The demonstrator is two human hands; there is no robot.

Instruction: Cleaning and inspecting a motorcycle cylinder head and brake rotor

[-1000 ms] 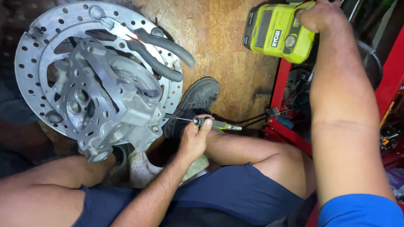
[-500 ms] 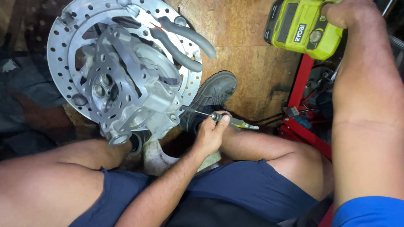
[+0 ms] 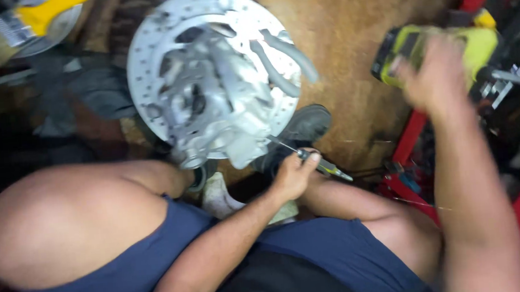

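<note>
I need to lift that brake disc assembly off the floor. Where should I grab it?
Grip the brake disc by its bare rim on the upper left, coming from above. The hub casting and hoses crowd the middle and right; the left hand works below.

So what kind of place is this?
Probably a repair garage: a brake disc with its hub on the floor, a screwdriver in the left hand, a yellow-green power tool.

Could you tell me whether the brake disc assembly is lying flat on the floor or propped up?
Propped up: the brake disc assembly leans tilted, its lower edge near the person's knee and shoe, while the left hand holds a screwdriver to it.
</note>
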